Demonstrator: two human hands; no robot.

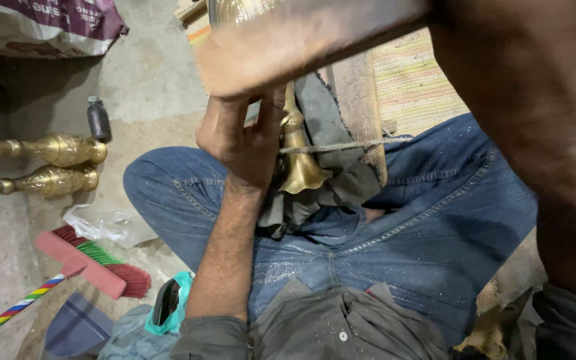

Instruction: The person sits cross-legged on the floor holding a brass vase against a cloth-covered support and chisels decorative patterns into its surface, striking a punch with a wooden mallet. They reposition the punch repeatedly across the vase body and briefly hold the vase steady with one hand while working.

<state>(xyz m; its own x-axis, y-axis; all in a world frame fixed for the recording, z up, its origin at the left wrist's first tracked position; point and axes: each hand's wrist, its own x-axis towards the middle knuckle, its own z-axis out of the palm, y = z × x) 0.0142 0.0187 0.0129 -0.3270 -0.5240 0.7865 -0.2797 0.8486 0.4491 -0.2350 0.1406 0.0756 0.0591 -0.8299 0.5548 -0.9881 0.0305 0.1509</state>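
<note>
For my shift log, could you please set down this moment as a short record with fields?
Posture: person seated on the floor in blue jeans
Left hand: left hand grips a bell-shaped brass piece over the lap
Cord: a taut cord runs across the brass piece
Right hand: blurred right hand above, grip unclear
Padding: dark cloth beneath the brass
Left side: two brass stems, small dark bottle, red broom, dustpan
</note>
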